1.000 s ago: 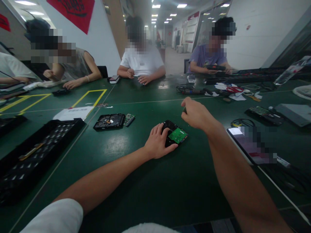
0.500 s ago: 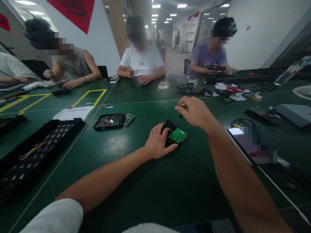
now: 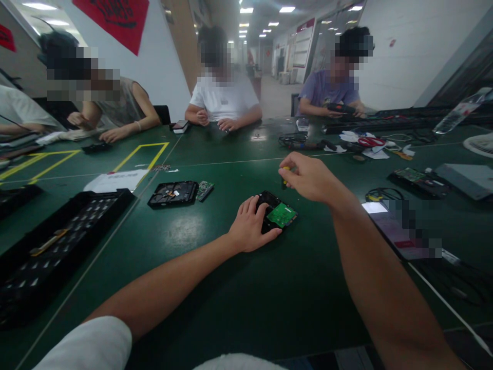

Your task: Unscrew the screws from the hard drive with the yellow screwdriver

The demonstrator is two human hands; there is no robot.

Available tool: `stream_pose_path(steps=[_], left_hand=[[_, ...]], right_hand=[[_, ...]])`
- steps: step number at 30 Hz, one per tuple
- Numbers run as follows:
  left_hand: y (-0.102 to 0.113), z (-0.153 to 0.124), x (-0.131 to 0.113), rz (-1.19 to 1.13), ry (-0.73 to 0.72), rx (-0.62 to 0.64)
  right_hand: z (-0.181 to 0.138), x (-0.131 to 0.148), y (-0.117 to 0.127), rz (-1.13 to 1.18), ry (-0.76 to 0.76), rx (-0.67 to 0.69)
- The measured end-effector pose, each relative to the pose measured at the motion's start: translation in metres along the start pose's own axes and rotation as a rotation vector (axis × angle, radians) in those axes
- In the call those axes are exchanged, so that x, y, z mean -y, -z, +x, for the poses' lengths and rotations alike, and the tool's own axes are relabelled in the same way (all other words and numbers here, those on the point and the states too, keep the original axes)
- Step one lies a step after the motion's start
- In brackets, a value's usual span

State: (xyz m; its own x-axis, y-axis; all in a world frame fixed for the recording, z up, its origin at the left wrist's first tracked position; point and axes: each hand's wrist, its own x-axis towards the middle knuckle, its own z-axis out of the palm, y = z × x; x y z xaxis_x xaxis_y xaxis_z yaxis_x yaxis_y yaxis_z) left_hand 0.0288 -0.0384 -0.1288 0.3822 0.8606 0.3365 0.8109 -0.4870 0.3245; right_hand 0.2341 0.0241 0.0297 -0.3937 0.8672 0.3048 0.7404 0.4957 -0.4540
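A black hard drive (image 3: pixel 268 222) with a green circuit board (image 3: pixel 282 215) facing up lies on the table in front of me. My left hand (image 3: pixel 252 224) grips its left side, thumb along the near edge and fingers over the far part. Above the drive's far right side, my right hand (image 3: pixel 306 177) pinches a small screwdriver (image 3: pixel 285 176) with a yellow and dark handle. It is held roughly upright; its tip is too thin to make out. To the left sit another hard drive (image 3: pixel 173 195) and a loose circuit board (image 3: pixel 204 190).
A long black tray (image 3: pixel 73 226) stands on the left, near a white paper (image 3: pixel 117 180). On the right lie a phone (image 3: pixel 400 231), cables, another drive (image 3: pixel 418 183) and a grey box (image 3: pixel 468 181). Across the green table (image 3: pixel 215 288), several people work with their own items.
My right fingers have shifted around the screwdriver handle, which now shows turned and slightly further left. My left hand and the hard drive have stayed put.
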Motion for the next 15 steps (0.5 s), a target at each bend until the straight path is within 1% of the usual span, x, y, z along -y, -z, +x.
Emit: stream_pose_path(steps=[2,5,7,12,15], left_hand=[[0.0002,-0.0001,0.0000,0.004,-0.001,0.001],[-0.0001,0.0000,0.0002,0.013,-0.001,0.003],[-0.0005,0.0003,0.0002,0.019,0.000,0.003],[-0.0001,0.0006,-0.0001,0.016,-0.004,0.000],[0.0005,0.0003,-0.0003,0.020,-0.007,0.002]], right_hand=[[0.0019,-0.0011,0.0000,-0.053,0.058,-0.012],[0.0017,-0.0001,0.0018,-0.073,0.107,0.028],[-0.0002,0.0014,0.0033,-0.028,0.083,0.053],[-0.0025,0.0013,0.0044,0.031,-0.037,0.034],[0.0001,-0.0020,0.0038,-0.008,-0.019,0.016]])
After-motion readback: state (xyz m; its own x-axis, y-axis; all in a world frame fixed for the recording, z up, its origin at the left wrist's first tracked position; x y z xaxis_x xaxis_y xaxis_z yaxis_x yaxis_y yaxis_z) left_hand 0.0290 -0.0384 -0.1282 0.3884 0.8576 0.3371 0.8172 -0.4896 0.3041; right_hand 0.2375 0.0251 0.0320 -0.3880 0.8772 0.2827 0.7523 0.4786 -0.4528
